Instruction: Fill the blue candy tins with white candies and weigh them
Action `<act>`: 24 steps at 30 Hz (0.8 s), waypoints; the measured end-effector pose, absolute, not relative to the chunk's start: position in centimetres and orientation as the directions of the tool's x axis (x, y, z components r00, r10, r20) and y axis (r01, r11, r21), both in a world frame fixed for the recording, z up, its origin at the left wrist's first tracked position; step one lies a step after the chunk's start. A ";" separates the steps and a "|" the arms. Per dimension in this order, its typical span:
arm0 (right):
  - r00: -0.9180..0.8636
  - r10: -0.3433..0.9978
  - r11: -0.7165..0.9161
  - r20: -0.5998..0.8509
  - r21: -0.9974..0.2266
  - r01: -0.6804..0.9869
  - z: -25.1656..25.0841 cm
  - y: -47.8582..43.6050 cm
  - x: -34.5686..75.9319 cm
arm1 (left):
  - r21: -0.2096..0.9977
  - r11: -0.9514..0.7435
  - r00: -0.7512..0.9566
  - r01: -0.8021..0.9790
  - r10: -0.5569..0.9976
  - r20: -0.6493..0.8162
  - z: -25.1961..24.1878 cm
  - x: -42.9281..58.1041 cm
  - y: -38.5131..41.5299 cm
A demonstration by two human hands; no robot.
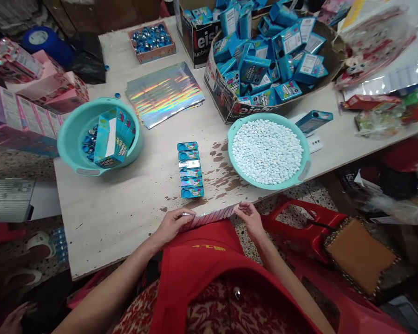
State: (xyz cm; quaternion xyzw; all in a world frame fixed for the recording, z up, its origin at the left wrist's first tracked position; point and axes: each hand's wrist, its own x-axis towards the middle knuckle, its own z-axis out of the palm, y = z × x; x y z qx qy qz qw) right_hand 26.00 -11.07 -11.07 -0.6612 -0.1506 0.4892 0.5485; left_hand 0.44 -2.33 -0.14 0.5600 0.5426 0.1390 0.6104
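My left hand (174,226) and right hand (251,219) each pinch one end of the pink striped sheet (212,216) at the desk (125,208) edge, lower middle of the frame. It seems light, thin and bendy, so it is best gripped by both ends.

Between the fingers of the left hand (174,225) and the right hand (250,218) I see a flat pack (212,216), striped pink and white. Just beyond the fingertips: a row of tins (190,170), teal-blue, one silver; brown blotches on the pale table (125,208). Beyond the right fingers: a mint-green basin (304,162) of white pellets (266,150). Below the hands: a red apron (195,264).
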 end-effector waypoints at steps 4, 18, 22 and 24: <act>0.394 0.779 -0.316 -0.488 -0.848 -0.426 -10.5 -11.0 26.9 | 0.893 0.233 0.307 0.384 0.880 -0.362 0.5 2.2 -2.3; 0.007 0.843 -0.455 -0.537 -0.720 -0.524 -7.6 -12.5 29.3 | 0.987 -0.138 -0.265 0.086 0.952 0.156 7.7 3.3 7.5; 0.012 0.869 -0.419 -0.495 -0.748 -0.515 -6.4 -12.9 29.9 | 0.989 -0.093 -0.295 0.115 0.947 0.124 7.4 2.1 5.3; 0.004 0.878 -0.412 -0.478 -0.760 -0.502 -5.7 -13.8 30.1 | 0.992 -0.076 -0.335 0.098 0.936 0.105 7.2 1.9 4.2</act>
